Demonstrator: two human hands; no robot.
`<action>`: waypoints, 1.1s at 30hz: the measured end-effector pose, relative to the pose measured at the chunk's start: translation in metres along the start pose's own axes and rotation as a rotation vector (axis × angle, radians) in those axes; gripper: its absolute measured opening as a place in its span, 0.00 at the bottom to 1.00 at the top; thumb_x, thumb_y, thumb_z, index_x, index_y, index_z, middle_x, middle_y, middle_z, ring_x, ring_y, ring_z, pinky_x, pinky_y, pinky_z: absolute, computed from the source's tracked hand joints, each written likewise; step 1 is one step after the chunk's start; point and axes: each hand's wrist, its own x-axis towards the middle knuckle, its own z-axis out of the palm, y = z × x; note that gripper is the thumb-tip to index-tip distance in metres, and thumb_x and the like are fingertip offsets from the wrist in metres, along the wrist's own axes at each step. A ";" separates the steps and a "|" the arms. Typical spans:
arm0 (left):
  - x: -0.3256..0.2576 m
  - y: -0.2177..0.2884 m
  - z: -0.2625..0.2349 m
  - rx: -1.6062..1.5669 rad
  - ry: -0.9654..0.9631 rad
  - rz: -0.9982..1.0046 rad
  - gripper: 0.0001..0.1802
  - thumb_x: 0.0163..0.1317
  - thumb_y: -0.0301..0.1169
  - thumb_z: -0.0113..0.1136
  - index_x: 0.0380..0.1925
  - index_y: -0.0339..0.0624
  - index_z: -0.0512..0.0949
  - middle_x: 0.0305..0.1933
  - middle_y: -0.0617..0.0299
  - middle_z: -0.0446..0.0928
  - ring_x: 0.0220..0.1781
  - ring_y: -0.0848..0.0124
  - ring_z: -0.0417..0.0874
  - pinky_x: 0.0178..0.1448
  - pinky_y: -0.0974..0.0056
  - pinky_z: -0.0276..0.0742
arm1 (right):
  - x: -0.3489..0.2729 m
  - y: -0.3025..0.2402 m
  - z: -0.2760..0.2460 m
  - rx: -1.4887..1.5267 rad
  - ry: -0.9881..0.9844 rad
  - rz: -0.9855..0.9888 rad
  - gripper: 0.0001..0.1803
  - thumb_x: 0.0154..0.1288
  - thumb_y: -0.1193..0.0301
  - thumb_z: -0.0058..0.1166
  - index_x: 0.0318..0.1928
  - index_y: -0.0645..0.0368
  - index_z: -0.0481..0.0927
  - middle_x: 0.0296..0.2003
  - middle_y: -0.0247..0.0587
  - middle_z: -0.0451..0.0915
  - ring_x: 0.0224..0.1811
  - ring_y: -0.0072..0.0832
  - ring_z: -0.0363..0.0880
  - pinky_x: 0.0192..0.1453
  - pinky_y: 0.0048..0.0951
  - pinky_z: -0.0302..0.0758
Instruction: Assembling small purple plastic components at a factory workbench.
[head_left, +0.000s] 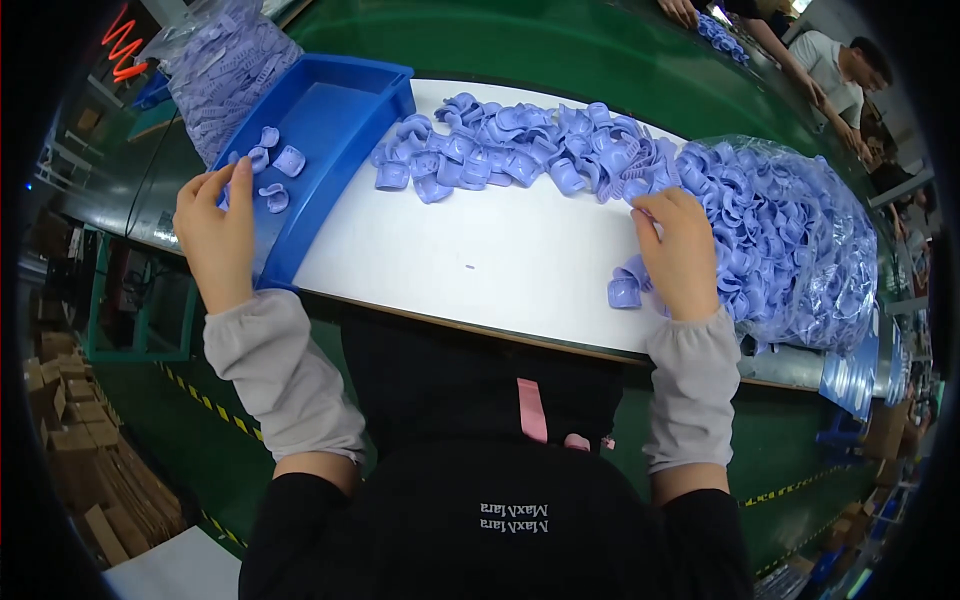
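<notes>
My left hand point(218, 235) is over the blue tray point(345, 160), thumb and fingertips drawn together at a small curved purple plastic piece. Several like it lie loose in the tray, among them one purple piece point(289, 161) to the right of the fingers. My right hand point(680, 250) is at the right end of a spread pile of purple pieces point(500, 140), its thumb and fingers curled in a pinch at a piece that they partly cover. Beside its wrist, another purple piece point(624, 292) rests on the white board point(430, 250).
A clear bag full of purple pieces point(770, 240) lies open at the right. Behind the tray stands another filled plastic bag point(225, 75). A green surface point(480, 45) runs along the far side, where a person in a white shirt point(830, 70) works. Cardboard boxes point(75, 410) are at lower left.
</notes>
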 end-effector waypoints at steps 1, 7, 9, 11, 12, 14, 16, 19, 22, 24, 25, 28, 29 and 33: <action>-0.003 0.010 0.002 -0.116 0.026 -0.008 0.12 0.55 0.36 0.65 0.33 0.38 0.83 0.40 0.54 0.77 0.43 0.58 0.77 0.49 0.59 0.70 | 0.005 0.003 0.005 -0.006 0.004 0.003 0.06 0.52 0.80 0.56 0.33 0.61 0.81 0.33 0.42 0.76 0.36 0.40 0.75 0.36 0.36 0.72; -0.035 0.107 0.046 -0.442 -0.251 0.412 0.10 0.49 0.29 0.67 0.33 0.42 0.82 0.36 0.57 0.76 0.41 0.58 0.76 0.44 0.58 0.70 | 0.018 0.012 0.029 -0.117 0.001 -0.132 0.07 0.48 0.80 0.56 0.30 0.57 0.81 0.29 0.41 0.74 0.33 0.40 0.74 0.36 0.38 0.70; -0.045 0.123 0.068 -0.469 -0.297 0.469 0.11 0.48 0.29 0.67 0.33 0.44 0.82 0.36 0.58 0.76 0.41 0.59 0.76 0.43 0.58 0.69 | 0.019 0.006 0.020 -0.071 -0.074 -0.096 0.07 0.49 0.80 0.56 0.30 0.56 0.80 0.31 0.39 0.74 0.35 0.39 0.73 0.38 0.38 0.69; -0.051 0.135 0.087 -0.519 -0.460 0.514 0.11 0.47 0.28 0.66 0.34 0.47 0.82 0.38 0.61 0.76 0.44 0.61 0.74 0.46 0.57 0.66 | 0.018 0.000 0.014 -0.062 -0.065 -0.104 0.07 0.49 0.80 0.56 0.30 0.55 0.80 0.32 0.38 0.73 0.37 0.39 0.73 0.39 0.38 0.68; -0.054 0.140 0.097 -0.520 -0.461 0.515 0.11 0.47 0.28 0.66 0.34 0.47 0.82 0.38 0.61 0.76 0.44 0.61 0.74 0.46 0.57 0.66 | 0.016 -0.001 0.013 -0.052 -0.055 -0.105 0.07 0.48 0.80 0.56 0.29 0.54 0.80 0.32 0.36 0.73 0.38 0.38 0.72 0.40 0.37 0.67; -0.058 0.144 0.112 -0.383 -0.435 0.668 0.11 0.49 0.28 0.65 0.35 0.49 0.83 0.39 0.63 0.76 0.47 0.63 0.73 0.51 0.56 0.63 | 0.016 -0.004 0.012 -0.046 -0.039 -0.111 0.08 0.49 0.80 0.55 0.31 0.53 0.80 0.33 0.36 0.73 0.39 0.38 0.72 0.41 0.37 0.66; -0.059 0.148 0.121 -0.351 -0.504 0.653 0.12 0.50 0.28 0.63 0.38 0.49 0.82 0.41 0.63 0.75 0.50 0.61 0.72 0.52 0.55 0.62 | 0.014 -0.001 0.012 -0.043 -0.022 -0.112 0.09 0.49 0.80 0.55 0.32 0.53 0.80 0.33 0.35 0.73 0.40 0.37 0.72 0.41 0.36 0.65; -0.057 0.152 0.116 -0.374 -0.571 0.626 0.12 0.54 0.27 0.60 0.40 0.49 0.81 0.43 0.63 0.76 0.50 0.62 0.72 0.52 0.56 0.63 | 0.012 0.013 0.021 -0.175 -0.062 -0.164 0.10 0.49 0.80 0.55 0.34 0.54 0.78 0.33 0.35 0.73 0.40 0.37 0.72 0.41 0.36 0.65; -0.049 0.162 0.083 -0.683 -0.800 0.343 0.10 0.59 0.28 0.58 0.41 0.47 0.80 0.44 0.63 0.77 0.46 0.68 0.76 0.51 0.62 0.68 | 0.012 0.014 0.023 -0.111 -0.088 -0.145 0.11 0.48 0.80 0.55 0.35 0.55 0.78 0.33 0.36 0.73 0.40 0.39 0.71 0.42 0.38 0.66; -0.056 0.163 0.068 -0.920 -1.005 0.043 0.10 0.62 0.29 0.56 0.43 0.44 0.79 0.45 0.62 0.78 0.44 0.71 0.78 0.50 0.65 0.70 | 0.015 0.008 0.017 0.056 -0.070 -0.081 0.08 0.50 0.80 0.54 0.33 0.58 0.76 0.36 0.36 0.76 0.42 0.35 0.74 0.46 0.36 0.68; -0.062 0.163 0.065 -1.196 -1.066 -0.185 0.12 0.64 0.30 0.55 0.46 0.41 0.76 0.47 0.60 0.78 0.43 0.73 0.78 0.50 0.68 0.72 | 0.015 0.005 0.015 0.061 -0.070 -0.087 0.08 0.50 0.80 0.54 0.33 0.58 0.76 0.36 0.36 0.76 0.42 0.35 0.74 0.46 0.36 0.68; -0.070 0.163 0.067 -1.428 -1.071 -0.452 0.15 0.66 0.32 0.53 0.49 0.36 0.73 0.47 0.59 0.78 0.42 0.74 0.79 0.51 0.70 0.73 | 0.010 -0.006 0.005 0.579 -0.039 0.157 0.04 0.58 0.80 0.51 0.34 0.59 0.73 0.38 0.39 0.79 0.44 0.30 0.77 0.51 0.32 0.69; -0.072 0.162 0.068 -1.389 -1.042 -0.475 0.16 0.66 0.32 0.52 0.50 0.35 0.72 0.46 0.59 0.79 0.43 0.74 0.79 0.51 0.70 0.73 | 0.010 -0.012 0.002 0.876 -0.032 0.296 0.03 0.61 0.79 0.49 0.36 0.60 0.71 0.39 0.41 0.79 0.44 0.29 0.77 0.53 0.30 0.70; -0.073 0.159 0.070 -1.394 -1.060 -0.540 0.14 0.66 0.31 0.52 0.49 0.35 0.73 0.46 0.59 0.79 0.43 0.74 0.78 0.51 0.69 0.72 | 0.005 -0.035 -0.005 1.339 0.012 0.532 0.06 0.65 0.76 0.47 0.42 0.61 0.67 0.35 0.45 0.80 0.41 0.30 0.79 0.52 0.30 0.72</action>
